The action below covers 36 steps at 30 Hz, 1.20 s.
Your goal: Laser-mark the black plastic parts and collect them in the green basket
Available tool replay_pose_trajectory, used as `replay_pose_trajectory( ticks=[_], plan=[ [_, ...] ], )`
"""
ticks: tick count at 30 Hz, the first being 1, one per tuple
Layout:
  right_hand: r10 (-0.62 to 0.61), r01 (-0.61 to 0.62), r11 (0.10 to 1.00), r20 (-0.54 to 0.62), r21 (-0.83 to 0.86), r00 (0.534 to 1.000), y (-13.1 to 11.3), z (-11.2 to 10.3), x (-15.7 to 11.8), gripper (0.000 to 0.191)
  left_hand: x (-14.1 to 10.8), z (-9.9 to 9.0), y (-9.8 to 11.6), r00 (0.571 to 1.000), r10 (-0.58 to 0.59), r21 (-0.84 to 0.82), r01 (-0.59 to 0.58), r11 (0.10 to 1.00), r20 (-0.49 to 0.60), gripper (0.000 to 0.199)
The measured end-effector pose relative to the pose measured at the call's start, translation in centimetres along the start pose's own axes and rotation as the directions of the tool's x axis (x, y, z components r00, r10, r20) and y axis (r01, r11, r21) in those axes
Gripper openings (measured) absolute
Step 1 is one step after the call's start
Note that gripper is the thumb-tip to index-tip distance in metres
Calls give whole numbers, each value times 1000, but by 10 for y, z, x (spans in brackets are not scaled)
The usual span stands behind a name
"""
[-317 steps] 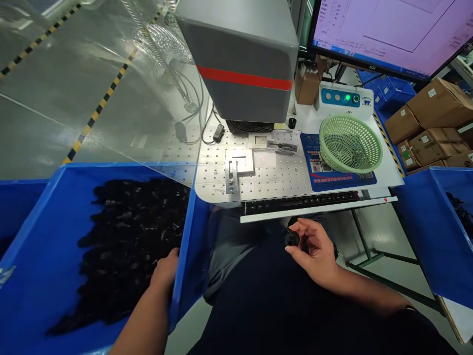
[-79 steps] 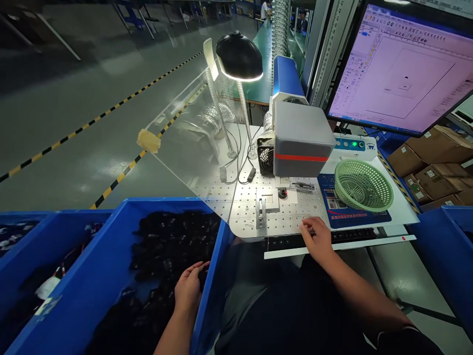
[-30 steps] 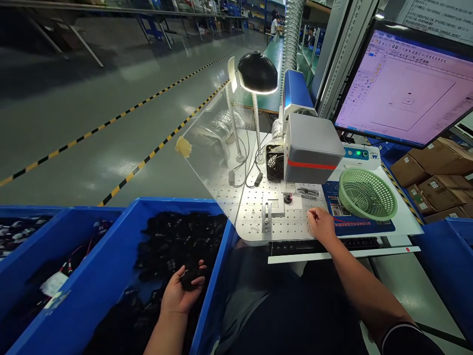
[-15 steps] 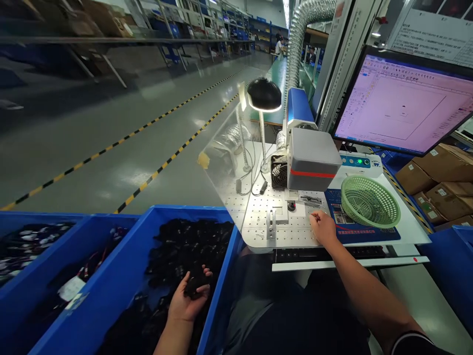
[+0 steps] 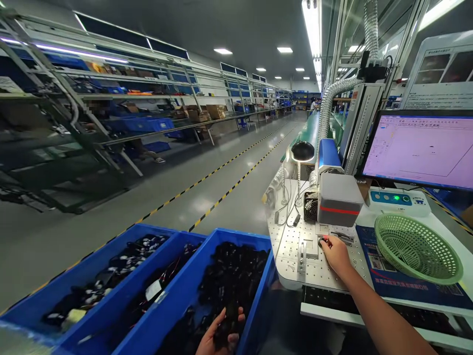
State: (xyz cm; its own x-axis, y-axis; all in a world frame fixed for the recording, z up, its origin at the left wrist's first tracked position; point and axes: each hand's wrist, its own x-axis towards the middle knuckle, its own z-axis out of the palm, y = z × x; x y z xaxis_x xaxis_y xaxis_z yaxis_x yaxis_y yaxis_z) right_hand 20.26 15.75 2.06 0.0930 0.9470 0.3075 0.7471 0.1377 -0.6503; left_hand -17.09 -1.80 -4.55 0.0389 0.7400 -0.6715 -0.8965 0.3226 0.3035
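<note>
My left hand [image 5: 212, 340] is low over a blue bin [image 5: 242, 234] full of small black parts [image 5: 236, 268]. Its fingers curl round a few black parts [image 5: 224, 331], whose exact kind is too dark to make out. On the perforated metal worktable [image 5: 286, 261], my right hand [image 5: 337, 257] pinches a small round black part [image 5: 321, 242]. That part sits by a white block under the grey machine head [image 5: 340, 199] with a red stripe. A metal bracket [image 5: 302, 256] is fixed left of the right hand.
A green plastic basket [image 5: 417, 246] rests on a blue mat [image 5: 391, 281] to the right. Behind it are a control box [image 5: 399, 199] and a monitor [image 5: 417, 148]. A lit lamp [image 5: 303, 151] stands at the back. Another blue bin [image 5: 121, 276] holds wired parts.
The view has tilted up and turned left. My right hand has moved from beside the round black part onto it and closed on it. My left hand still holds black parts over the bin.
</note>
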Motion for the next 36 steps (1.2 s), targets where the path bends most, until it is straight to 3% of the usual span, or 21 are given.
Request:
replay_pose_trajectory(
  ticks=[3, 7, 12, 15, 17, 19, 22, 24, 27, 29, 36],
  plan=[
    [-11, 12, 1000, -42, 25, 999, 5, -23, -5, 32, -15, 16, -9, 997, -23, 50, 20, 999, 68, 39],
    [68, -48, 994, -204, 101, 977, 27, -83, -12, 43, -28, 43, -30, 991, 7, 128, -25, 992, 135, 47],
    [258, -258, 964, -412, 57, 874, 71, -171, -11, 37, -32, 69, -67, 969, -127, 257, 69, 964, 214, 37],
    [275, -336, 942, -522, -23, 807, 88, -191, -14, 29, -30, 80, -86, 945, -177, 330, 81, 941, 273, 34],
    [256, -297, 955, -508, 0, 823, 84, -184, -24, 32, -30, 87, -95, 921, -222, 360, 98, 928, 321, 33],
    [212, -186, 977, -403, 102, 890, 65, -163, -41, 38, -33, 95, -100, 894, -252, 374, 105, 922, 370, 32],
    [63, -24, 981, -200, 191, 978, 15, -126, -77, 35, -41, 109, -102, 864, -274, 383, 105, 918, 422, 29],
    [-63, 79, 979, -85, 187, 994, -21, -106, -100, 26, -46, 118, -103, 846, -298, 388, 119, 914, 443, 28],
    [-222, 175, 942, 139, 287, 965, -65, -88, -122, 20, -49, 127, -105, 826, -327, 399, 137, 907, 460, 27],
    [-293, 202, 913, 224, 355, 930, -82, -82, -131, 23, -50, 130, -106, 823, -341, 420, 139, 897, 455, 29],
    [-404, 235, 864, 335, 445, 851, -90, -72, -138, 26, -47, 130, -112, 836, -402, 486, 193, 852, 374, 32]
  ],
)
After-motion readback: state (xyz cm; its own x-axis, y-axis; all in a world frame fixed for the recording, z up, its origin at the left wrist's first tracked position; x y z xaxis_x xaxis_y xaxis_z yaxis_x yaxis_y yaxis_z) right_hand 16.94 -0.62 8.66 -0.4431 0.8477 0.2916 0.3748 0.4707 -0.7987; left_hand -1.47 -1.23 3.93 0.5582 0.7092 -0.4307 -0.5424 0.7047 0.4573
